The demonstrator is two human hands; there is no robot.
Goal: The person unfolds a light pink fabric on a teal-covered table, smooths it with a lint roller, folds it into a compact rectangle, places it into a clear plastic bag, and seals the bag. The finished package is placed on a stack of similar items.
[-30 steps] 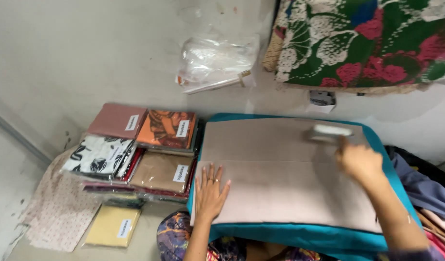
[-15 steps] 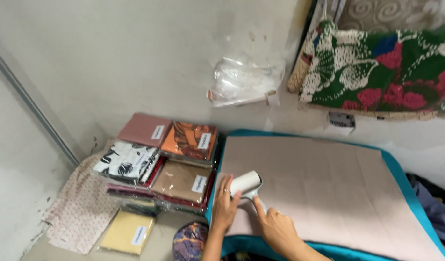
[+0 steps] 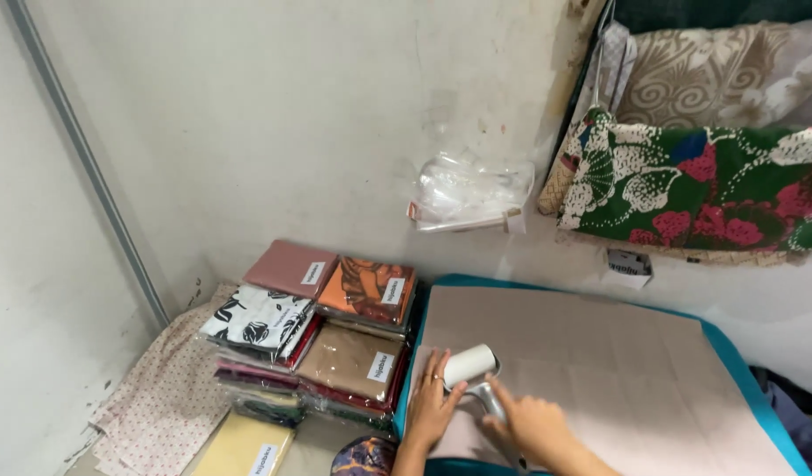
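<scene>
The right hand (image 3: pixel 531 425) gripped a white lint roller (image 3: pixel 470 366) at the near-left corner of the beige cloth (image 3: pixel 591 370) on a teal-edged surface (image 3: pixel 732 353), left hand (image 3: pixel 432 401) flat and open beside it, packaged fabrics (image 3: pixel 322 330) stacked by the scuffed white wall (image 3: pixel 291 132), probably on the floor.

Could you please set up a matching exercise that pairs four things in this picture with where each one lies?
Things:
1. lint roller
2. left hand
3. stack of packaged fabrics
4. clear plastic bags

Places:
A. on the floor against the wall, beyond the beige cloth
B. flat on the cloth's near left corner
C. left of the teal-edged board
D. on the cloth, handle in the right hand

Pairs: 1-D, 2-B, 3-C, 4-A
</scene>
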